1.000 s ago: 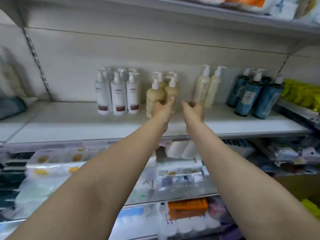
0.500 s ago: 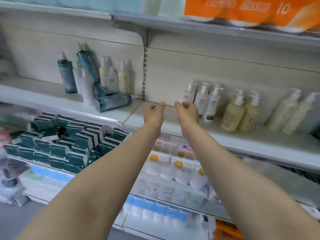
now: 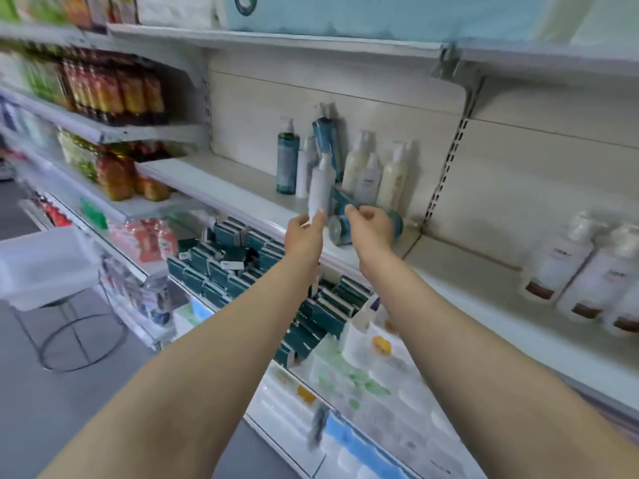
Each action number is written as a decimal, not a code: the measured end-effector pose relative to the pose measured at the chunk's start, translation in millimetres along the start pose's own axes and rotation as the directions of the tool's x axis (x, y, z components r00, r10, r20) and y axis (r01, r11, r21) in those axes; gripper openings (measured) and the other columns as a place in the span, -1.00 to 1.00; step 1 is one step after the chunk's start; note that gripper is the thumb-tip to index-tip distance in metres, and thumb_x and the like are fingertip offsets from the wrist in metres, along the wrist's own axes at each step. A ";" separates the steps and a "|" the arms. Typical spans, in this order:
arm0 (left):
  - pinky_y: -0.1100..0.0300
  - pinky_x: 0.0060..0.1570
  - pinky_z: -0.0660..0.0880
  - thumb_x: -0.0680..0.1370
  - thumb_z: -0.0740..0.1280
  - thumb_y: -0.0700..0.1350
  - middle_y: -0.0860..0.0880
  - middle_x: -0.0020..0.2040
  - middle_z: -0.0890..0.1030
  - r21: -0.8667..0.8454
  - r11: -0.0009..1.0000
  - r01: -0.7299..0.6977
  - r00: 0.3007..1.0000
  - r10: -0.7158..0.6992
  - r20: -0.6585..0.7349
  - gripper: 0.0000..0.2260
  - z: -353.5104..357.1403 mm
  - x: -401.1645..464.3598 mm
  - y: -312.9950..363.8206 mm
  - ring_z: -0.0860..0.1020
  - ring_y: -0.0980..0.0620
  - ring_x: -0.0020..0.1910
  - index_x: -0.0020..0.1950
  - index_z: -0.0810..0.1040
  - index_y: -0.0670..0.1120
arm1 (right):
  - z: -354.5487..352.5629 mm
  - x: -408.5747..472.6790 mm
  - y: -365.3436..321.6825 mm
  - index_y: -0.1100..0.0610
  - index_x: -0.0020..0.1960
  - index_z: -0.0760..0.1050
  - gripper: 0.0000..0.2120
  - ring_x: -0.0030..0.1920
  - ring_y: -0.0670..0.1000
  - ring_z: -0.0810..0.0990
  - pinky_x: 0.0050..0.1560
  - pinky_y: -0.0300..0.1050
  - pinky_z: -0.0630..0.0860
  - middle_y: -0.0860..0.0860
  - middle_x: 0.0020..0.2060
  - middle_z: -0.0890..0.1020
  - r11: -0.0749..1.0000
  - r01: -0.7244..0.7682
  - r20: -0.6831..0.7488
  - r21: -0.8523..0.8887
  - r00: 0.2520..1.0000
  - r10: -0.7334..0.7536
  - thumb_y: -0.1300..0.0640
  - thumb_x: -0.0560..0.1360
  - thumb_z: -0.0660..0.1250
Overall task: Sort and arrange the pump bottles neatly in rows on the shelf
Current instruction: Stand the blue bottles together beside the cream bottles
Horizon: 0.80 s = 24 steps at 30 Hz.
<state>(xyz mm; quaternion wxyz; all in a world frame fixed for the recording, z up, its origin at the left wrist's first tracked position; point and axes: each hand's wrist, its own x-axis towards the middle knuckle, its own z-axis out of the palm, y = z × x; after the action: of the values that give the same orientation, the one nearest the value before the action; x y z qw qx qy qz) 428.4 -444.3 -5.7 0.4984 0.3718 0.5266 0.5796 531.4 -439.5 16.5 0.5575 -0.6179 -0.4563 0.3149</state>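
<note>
- The left hand (image 3: 304, 233) reaches up to the shelf (image 3: 221, 188), its thumb tip at the foot of an upright white pump bottle (image 3: 321, 188); the fingers on the far side are hidden, so whether it grips the bottle or only touches it cannot be told.
- The right hand (image 3: 371, 226) hangs just beside it with fingers loosely curled and nothing in them.
- That hand covers the middle of a teal bottle lying on its side (image 3: 337, 229); only the round base and a bit of the far end show.
- A second teal bottle (image 3: 326, 140) leans tilted against the back panel, its lower part hidden behind the white one.
- Motion blur softens the whole view, so no label can be read.
- A dark green pump bottle (image 3: 286, 160) stands upright to the left of the white one, well clear of both hands.
- Three cream bottles (image 3: 380, 171) stand close together behind and to the right of the lying one, near the right hand.
- In the next bay to the right, white bottles with brown bands (image 3: 570, 267) stand in a row, partly cut off by the picture's edge and well apart from the hands.
- On the lower shelf under the forearms lie dark green boxes (image 3: 235, 267).
</note>
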 end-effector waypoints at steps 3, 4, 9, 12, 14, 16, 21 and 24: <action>-0.04 0.27 0.43 0.57 0.31 0.20 -0.05 0.34 0.47 -0.003 1.000 0.022 1.000 -0.022 -0.021 -0.52 -17.3 42.3 10.1 0.50 -0.12 0.27 0.40 0.39 -0.02 | 32.3 27.7 -3.7 0.17 0.34 0.46 -0.57 0.09 0.03 0.54 0.03 -0.13 0.40 0.00 0.16 0.56 1.000 -0.017 0.024 0.010 1.000 0.017 -0.06 0.59 0.33; -0.05 0.25 0.42 0.57 0.31 0.22 -0.05 0.34 0.48 0.003 0.999 0.032 0.999 -0.032 -0.024 -0.52 -21.2 55.2 14.9 0.51 -0.13 0.27 0.39 0.39 -0.01 | 40.3 37.2 -6.4 0.17 0.35 0.45 -0.57 0.11 0.03 0.53 0.05 -0.12 0.41 0.00 0.17 0.55 0.999 -0.030 0.027 0.015 0.999 0.030 -0.05 0.59 0.33; -0.08 0.36 0.41 0.58 0.28 0.22 -0.05 0.31 0.48 0.009 0.999 0.042 0.999 -0.042 -0.021 -0.51 -31.8 113.1 35.5 0.50 -0.11 0.27 0.40 0.39 -0.03 | 80.2 74.5 -19.4 0.15 0.41 0.43 -0.51 0.29 0.13 0.54 0.29 0.00 0.49 0.07 0.32 0.55 0.998 -0.054 0.004 0.026 0.999 0.054 -0.04 0.56 0.36; -0.06 0.33 0.46 0.61 0.26 0.18 -0.04 0.20 0.49 0.000 1.000 0.014 1.000 -0.014 -0.006 -0.57 -34.2 137.6 33.9 0.50 -0.03 0.16 0.37 0.41 -0.05 | 99.1 88.7 -12.7 0.09 0.41 0.44 -0.53 0.28 0.11 0.55 0.32 0.04 0.49 0.05 0.31 0.57 0.998 -0.056 -0.006 0.028 0.998 0.056 0.00 0.54 0.38; -0.05 0.32 0.47 0.62 0.24 0.18 -0.03 0.22 0.49 0.008 1.000 0.017 1.000 -0.017 0.012 -0.54 -34.1 150.8 29.1 0.49 -0.01 0.16 0.42 0.40 -0.07 | 106.9 97.8 -6.4 0.09 0.38 0.46 -0.56 0.25 0.09 0.56 0.29 0.04 0.51 0.04 0.27 0.59 0.999 -0.052 -0.006 0.010 0.999 0.052 0.01 0.54 0.38; -0.05 0.35 0.44 0.64 0.20 0.18 -0.04 0.29 0.49 0.020 0.999 0.029 0.998 -0.030 0.057 -0.53 -32.3 164.9 26.2 0.48 -0.02 0.23 0.44 0.39 -0.05 | 112.8 107.9 -5.9 0.08 0.32 0.47 -0.60 0.15 0.07 0.58 0.15 -0.03 0.52 0.02 0.17 0.61 0.999 -0.036 -0.005 -0.031 0.999 0.036 0.01 0.53 0.40; -0.03 0.39 0.38 0.66 0.10 0.22 -0.02 0.31 0.48 0.043 0.996 0.079 0.969 -0.087 0.230 -0.51 -24.3 196.2 25.9 0.45 0.00 0.26 0.46 0.38 -0.05 | 126.0 130.4 -10.0 0.06 0.32 0.41 -0.50 -0.02 0.03 0.50 -0.01 -0.08 0.41 -0.01 0.06 0.56 0.992 -0.085 -0.021 -0.088 0.996 0.083 -0.05 0.47 0.49; -0.04 0.41 0.33 0.66 0.06 0.25 0.00 0.28 0.54 0.089 0.993 0.074 0.945 -0.098 0.313 -0.56 -23.8 216.4 24.2 0.46 -0.01 0.27 0.35 0.45 0.00 | 136.4 141.3 -9.1 0.05 0.27 0.46 -0.51 -0.03 0.01 0.49 0.02 -0.08 0.42 -0.04 0.03 0.55 0.986 -0.133 -0.079 -0.096 0.989 0.126 -0.06 0.44 0.53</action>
<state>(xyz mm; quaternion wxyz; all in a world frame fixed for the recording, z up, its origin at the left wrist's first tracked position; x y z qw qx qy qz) 352.0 -239.0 -6.3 0.5868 0.4555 0.4771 0.4696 461.5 -255.8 17.7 0.5201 -0.6846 -0.4101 0.3045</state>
